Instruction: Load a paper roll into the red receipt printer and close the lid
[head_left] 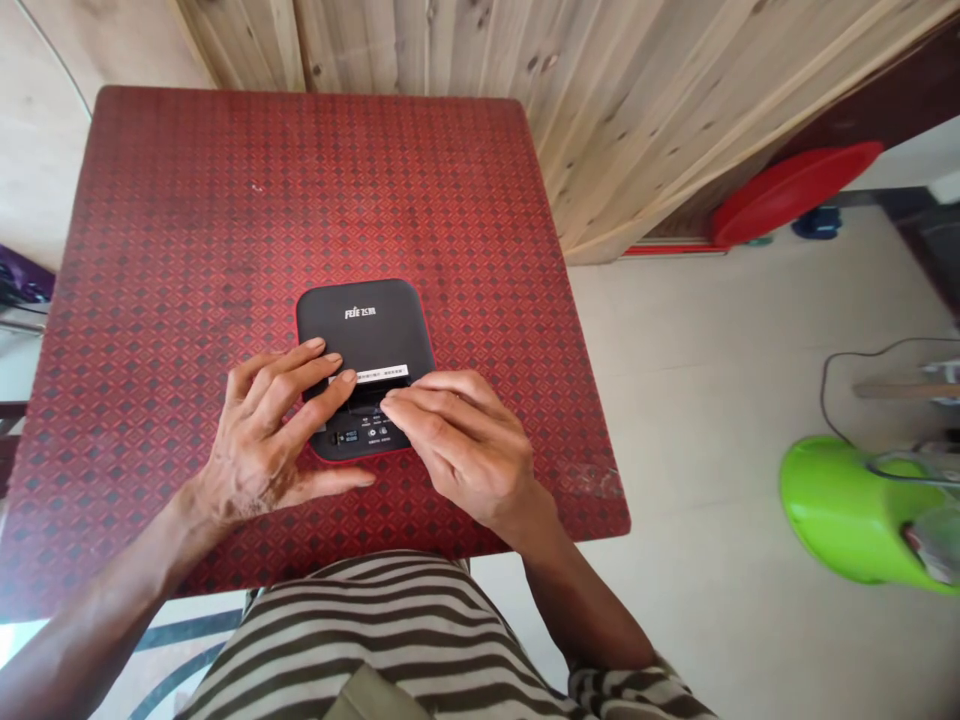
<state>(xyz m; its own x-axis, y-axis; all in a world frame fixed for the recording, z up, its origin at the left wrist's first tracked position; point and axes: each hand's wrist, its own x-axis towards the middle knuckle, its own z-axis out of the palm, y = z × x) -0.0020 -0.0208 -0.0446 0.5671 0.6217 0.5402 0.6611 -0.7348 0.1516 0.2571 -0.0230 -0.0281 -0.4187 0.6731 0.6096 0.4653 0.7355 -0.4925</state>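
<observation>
A flat black device (367,335) with rounded corners and a red edge lies on the table, white lettering on its top. Across it runs a white printed strip (382,374), and below that are a dark recessed part and small printed symbols. My left hand (274,430) is open, fingertips resting on the device's left side and on the strip's left end, thumb stretched along the near edge. Over the right side of the recess, my right hand (469,435) is closed in a pinch. What its fingertips hold, if anything, is hidden.
The device lies on a red patterned table (315,190), near its front edge. A wooden plank wall (465,50) stands behind. Right of the table, on the pale floor (675,450), are a green plastic stool or tub (840,510), a red round object (795,195) and a dark cable.
</observation>
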